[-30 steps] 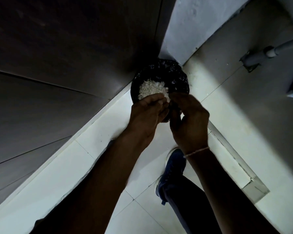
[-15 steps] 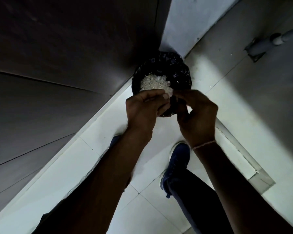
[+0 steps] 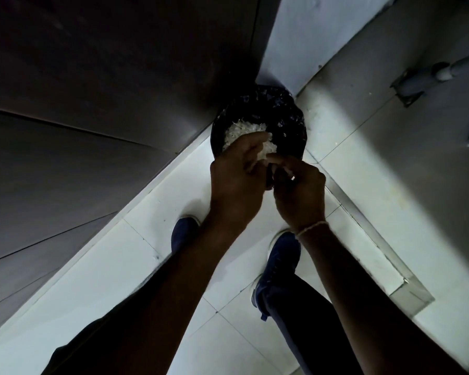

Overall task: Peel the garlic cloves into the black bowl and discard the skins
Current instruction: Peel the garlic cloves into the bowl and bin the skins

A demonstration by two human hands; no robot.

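A round black-lined bin (image 3: pixel 293 117) stands on the floor in the corner, with a heap of white garlic skins (image 3: pixel 238 131) inside. Both hands hover over its near rim. My left hand (image 3: pixel 236 182) is cupped with its fingers curled round a clump of skins (image 3: pixel 267 154) that shows between them. My right hand (image 3: pixel 299 193) is beside it with curled fingers, its fingertips touching the left hand's fingers and pinching a few white flakes. No clove or black bowl is in view.
Dark cabinet panels (image 3: pixel 92 117) rise on the left, a pale wall (image 3: pixel 295 36) behind the bin. My blue shoes (image 3: pixel 276 269) stand on white floor tiles. A metal strip (image 3: pixel 377 236) crosses the floor on the right, and a grey pipe (image 3: pixel 439 74) lies at the upper right.
The hands have stayed over the bin's near rim. My right fingertips have moved in against the left hand's fingers, and loose skins now show between the left fingers.
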